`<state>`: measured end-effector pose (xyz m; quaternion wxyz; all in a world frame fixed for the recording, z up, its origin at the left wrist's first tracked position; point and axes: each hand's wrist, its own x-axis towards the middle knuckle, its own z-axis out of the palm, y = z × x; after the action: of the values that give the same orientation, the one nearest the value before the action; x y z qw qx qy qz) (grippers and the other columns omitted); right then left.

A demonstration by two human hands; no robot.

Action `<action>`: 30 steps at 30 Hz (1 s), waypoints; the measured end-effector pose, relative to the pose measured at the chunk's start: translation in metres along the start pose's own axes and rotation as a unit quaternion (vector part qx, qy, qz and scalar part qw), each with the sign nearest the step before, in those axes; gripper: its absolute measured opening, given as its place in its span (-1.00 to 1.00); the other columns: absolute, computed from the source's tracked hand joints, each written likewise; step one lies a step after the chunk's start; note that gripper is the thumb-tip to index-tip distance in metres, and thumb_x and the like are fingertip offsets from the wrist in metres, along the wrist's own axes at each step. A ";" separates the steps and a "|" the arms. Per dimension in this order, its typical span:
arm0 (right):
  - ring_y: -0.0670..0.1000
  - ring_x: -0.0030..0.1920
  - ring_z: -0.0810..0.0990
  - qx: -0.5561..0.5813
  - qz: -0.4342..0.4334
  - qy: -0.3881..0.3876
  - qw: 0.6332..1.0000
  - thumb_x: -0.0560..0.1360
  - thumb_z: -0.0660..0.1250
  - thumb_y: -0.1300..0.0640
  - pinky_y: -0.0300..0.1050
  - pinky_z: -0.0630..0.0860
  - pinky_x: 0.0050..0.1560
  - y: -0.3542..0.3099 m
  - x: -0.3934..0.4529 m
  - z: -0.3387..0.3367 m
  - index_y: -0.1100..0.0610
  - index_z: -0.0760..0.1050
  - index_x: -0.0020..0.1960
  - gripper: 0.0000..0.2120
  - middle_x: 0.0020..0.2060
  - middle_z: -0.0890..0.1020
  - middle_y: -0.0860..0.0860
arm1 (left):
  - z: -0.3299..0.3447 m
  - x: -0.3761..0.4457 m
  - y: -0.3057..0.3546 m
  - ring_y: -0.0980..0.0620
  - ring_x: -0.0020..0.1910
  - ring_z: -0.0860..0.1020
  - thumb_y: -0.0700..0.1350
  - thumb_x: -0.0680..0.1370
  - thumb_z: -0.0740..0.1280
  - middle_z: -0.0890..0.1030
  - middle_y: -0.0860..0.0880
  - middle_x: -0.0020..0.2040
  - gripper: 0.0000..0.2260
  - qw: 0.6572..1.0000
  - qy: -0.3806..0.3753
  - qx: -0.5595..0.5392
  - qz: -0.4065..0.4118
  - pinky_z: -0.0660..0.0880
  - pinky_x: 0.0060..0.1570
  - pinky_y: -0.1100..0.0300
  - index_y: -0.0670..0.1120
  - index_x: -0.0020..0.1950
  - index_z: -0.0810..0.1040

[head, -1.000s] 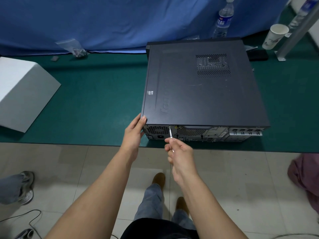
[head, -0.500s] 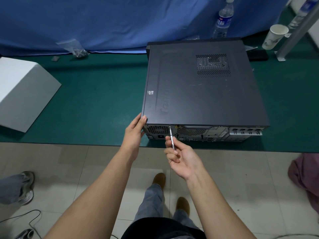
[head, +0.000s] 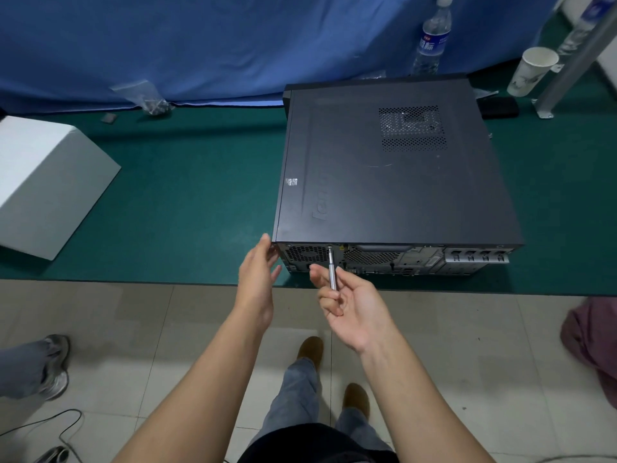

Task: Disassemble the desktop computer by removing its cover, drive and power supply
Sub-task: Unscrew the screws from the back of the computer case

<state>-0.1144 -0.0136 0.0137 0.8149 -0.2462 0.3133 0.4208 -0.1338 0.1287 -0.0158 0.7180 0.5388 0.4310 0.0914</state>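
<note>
A black desktop computer (head: 384, 168) lies on its side on the green table (head: 187, 195), its cover on and its rear panel facing me at the table's front edge. My right hand (head: 350, 299), palm up, pinches a slim silver screwdriver (head: 332, 270) whose tip sits on a screw at the top of the rear panel, left of centre. My left hand (head: 258, 279) hovers just off the case's near left corner, fingers straight and holding nothing.
A white box (head: 46, 182) sits at the table's left. A small plastic bag (head: 150, 98), a water bottle (head: 432, 38) and a paper cup (head: 532, 70) stand along the back by the blue curtain. A metal post (head: 574, 58) rises at the right. Another person's shoe (head: 55, 365) is on the floor.
My left hand has come off the case's near left corner and now hangs just beside it. My right hand has rolled palm up around the screwdriver, whose tip stays on the screw.
</note>
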 end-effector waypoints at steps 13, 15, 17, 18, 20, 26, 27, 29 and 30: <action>-0.19 -0.67 0.24 -0.088 -0.131 0.085 0.984 0.59 0.19 0.28 -0.38 0.08 -0.69 0.014 0.007 0.008 0.26 0.47 -0.18 -0.80 -0.53 0.51 0.02 | 0.031 -0.010 0.005 -0.01 -0.17 0.65 -0.05 0.62 0.03 0.65 -0.24 0.00 -0.61 0.958 -0.210 -0.055 -0.187 0.55 -0.25 0.24 -0.29 0.10 0.54; -0.19 -0.66 0.26 -0.105 -0.148 0.104 0.978 0.57 0.22 0.30 -0.38 0.08 -0.68 0.016 0.007 0.010 0.25 0.49 -0.19 -0.82 -0.53 0.54 0.01 | 0.031 -0.009 0.006 -0.08 -0.07 0.65 -0.08 0.60 0.04 0.64 -0.27 0.04 -0.60 0.953 -0.221 -0.064 -0.198 0.56 -0.24 0.21 -0.33 0.16 0.51; -0.19 -0.64 0.28 -0.111 -0.148 0.110 0.977 0.56 0.24 0.30 -0.37 0.09 -0.67 0.016 0.006 0.010 0.25 0.51 -0.17 -0.85 -0.47 0.55 0.04 | 0.029 -0.009 0.007 -0.10 -0.11 0.66 -0.11 0.59 0.04 0.63 -0.31 0.05 -0.60 0.948 -0.226 -0.078 -0.210 0.54 -0.36 0.26 -0.36 0.17 0.50; -0.19 -0.63 0.29 -0.110 -0.142 0.105 0.978 0.56 0.24 0.29 -0.38 0.09 -0.66 0.015 0.006 0.009 0.25 0.51 -0.16 -0.85 -0.44 0.55 0.05 | 0.028 -0.009 0.008 -0.09 -0.18 0.66 -0.11 0.59 0.04 0.63 -0.32 0.04 -0.61 0.946 -0.227 -0.082 -0.214 0.52 -0.40 0.27 -0.36 0.15 0.50; -0.18 -0.62 0.28 -0.092 -0.114 0.082 0.986 0.57 0.22 0.28 -0.38 0.09 -0.67 0.011 0.005 0.006 0.25 0.51 -0.15 -0.84 -0.40 0.54 0.06 | 0.028 -0.008 0.008 -0.07 -0.23 0.66 -0.12 0.58 0.02 0.63 -0.32 0.02 -0.61 0.945 -0.226 -0.082 -0.221 0.54 -0.40 0.24 -0.37 0.10 0.51; -0.15 -0.59 0.31 0.024 0.023 -0.014 0.999 0.60 0.11 0.23 -0.39 0.13 -0.66 -0.005 0.001 -0.001 0.33 0.48 -0.06 -0.77 -0.36 0.60 0.16 | 0.031 -0.004 0.006 -0.15 -0.08 0.67 -0.11 0.59 0.01 0.65 -0.30 0.01 -0.59 0.936 -0.225 -0.103 -0.250 0.39 0.24 0.05 -0.38 0.08 0.53; -0.16 -0.60 0.30 0.028 0.023 -0.012 0.999 0.60 0.11 0.23 -0.40 0.12 -0.67 -0.006 0.001 -0.001 0.30 0.46 -0.08 -0.79 -0.40 0.57 0.13 | 0.032 -0.005 0.006 -0.15 -0.08 0.67 -0.12 0.60 0.01 0.65 -0.30 0.00 -0.59 0.935 -0.223 -0.105 -0.254 0.43 0.22 0.04 -0.38 0.08 0.53; -0.17 -0.62 0.31 -0.003 -0.007 0.016 1.000 0.60 0.12 0.25 -0.40 0.14 -0.67 -0.004 0.001 0.000 0.27 0.45 -0.12 -0.81 -0.49 0.53 0.06 | 0.034 -0.007 0.008 -0.16 -0.10 0.68 -0.12 0.60 0.01 0.65 -0.30 0.00 -0.59 0.932 -0.222 -0.112 -0.262 0.64 -0.16 0.07 -0.39 0.09 0.52; -0.17 -0.62 0.33 -0.035 -0.032 0.037 0.998 0.60 0.14 0.27 -0.40 0.16 -0.67 -0.002 0.001 0.002 0.26 0.46 -0.14 -0.81 -0.52 0.52 0.04 | 0.035 -0.008 0.008 -0.16 -0.11 0.68 -0.12 0.61 0.00 0.65 -0.31 -0.01 -0.59 0.931 -0.220 -0.117 -0.268 0.61 -0.39 0.14 -0.39 0.09 0.52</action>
<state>-0.1119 -0.0126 0.0141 0.8069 -0.3002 0.3197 0.3956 -0.1105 0.1026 -0.0027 0.8507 0.3221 0.3764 -0.1756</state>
